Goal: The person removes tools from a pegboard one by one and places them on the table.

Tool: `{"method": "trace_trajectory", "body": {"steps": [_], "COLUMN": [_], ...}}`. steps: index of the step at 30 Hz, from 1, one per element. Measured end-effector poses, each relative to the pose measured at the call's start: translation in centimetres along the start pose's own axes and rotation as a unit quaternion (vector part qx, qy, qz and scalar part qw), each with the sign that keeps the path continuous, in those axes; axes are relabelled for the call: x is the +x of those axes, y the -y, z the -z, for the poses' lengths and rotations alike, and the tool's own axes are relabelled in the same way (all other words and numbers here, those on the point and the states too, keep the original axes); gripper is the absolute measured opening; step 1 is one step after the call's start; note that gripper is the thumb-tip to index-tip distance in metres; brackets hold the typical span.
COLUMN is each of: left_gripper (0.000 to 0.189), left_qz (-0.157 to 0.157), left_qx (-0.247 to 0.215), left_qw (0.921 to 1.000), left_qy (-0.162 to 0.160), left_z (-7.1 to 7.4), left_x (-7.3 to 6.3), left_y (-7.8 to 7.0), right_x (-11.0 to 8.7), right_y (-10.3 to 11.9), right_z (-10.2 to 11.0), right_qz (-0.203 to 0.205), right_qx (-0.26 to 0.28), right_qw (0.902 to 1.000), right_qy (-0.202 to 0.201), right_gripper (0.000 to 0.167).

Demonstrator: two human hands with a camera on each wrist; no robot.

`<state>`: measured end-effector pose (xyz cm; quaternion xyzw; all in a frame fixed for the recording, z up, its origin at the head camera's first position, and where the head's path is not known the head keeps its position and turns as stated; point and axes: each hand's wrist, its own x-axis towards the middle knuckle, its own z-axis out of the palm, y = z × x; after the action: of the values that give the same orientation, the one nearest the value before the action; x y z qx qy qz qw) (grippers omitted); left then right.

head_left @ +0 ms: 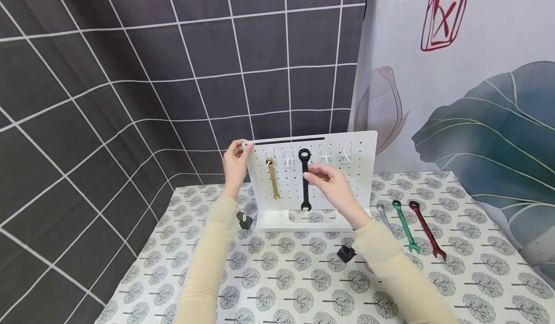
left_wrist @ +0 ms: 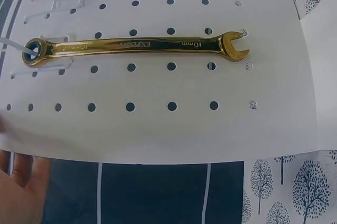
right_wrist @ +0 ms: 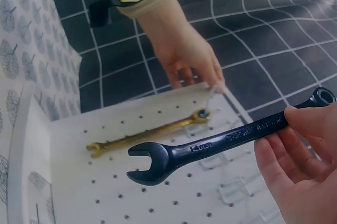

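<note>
A black combination wrench [head_left: 305, 184], marked 14mm in the right wrist view, is pinched between the thumb and fingers of my right hand [head_left: 331, 185]. It stands upright in front of the white pegboard [head_left: 364, 184], ring end up and open jaw down. My left hand [head_left: 236, 162] grips the board's upper left corner, thumb on the front and fingers behind the edge. Close by, a gold wrench [left_wrist: 137, 46] marked 10mm hangs by its ring from a hook at the left. Several wire hooks [head_left: 345, 158] line the board's upper part; the black wrench partly covers the middle ones.
To the right of the board, a silver wrench [head_left: 384, 215], a green wrench [head_left: 406, 226] and a dark red wrench [head_left: 428, 230] lie on the tree-patterned tablecloth [head_left: 286, 271]. A dark gridded curtain [head_left: 208, 73] hangs behind and at the left.
</note>
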<state>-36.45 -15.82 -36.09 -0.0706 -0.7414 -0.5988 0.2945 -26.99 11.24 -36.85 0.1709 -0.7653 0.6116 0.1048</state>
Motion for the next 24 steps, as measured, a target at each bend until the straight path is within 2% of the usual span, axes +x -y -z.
{"method": "trace_trajectory", "body": {"steps": [7,16,24], "left_gripper": [0.034,0.032,0.033], "left_qz": [0.001,-0.008,-0.005], "left_qx": [-0.003,-0.002,0.007], "left_qw": [1.0,1.0,1.0], "left_qy": [0.004,-0.001,0.0], "left_z": [0.1,0.1,0.0], "left_x": [0.0,0.2,0.0], "left_y": [0.0,-0.2,-0.1], "right_x": [-0.9,-1.9,-3.1], "right_y": [1.0,2.1,2.2], "right_z": [3.5,7.8,11.5], "right_qz": [0.005,0.045,0.044], "right_qx": [0.004,-0.006,-0.05], "right_qw": [0.9994,0.9949,0.9901], "right_qy": [-0.035,-0.09,-0.123], "right_gripper": [0.039,0.035,0.033]}}
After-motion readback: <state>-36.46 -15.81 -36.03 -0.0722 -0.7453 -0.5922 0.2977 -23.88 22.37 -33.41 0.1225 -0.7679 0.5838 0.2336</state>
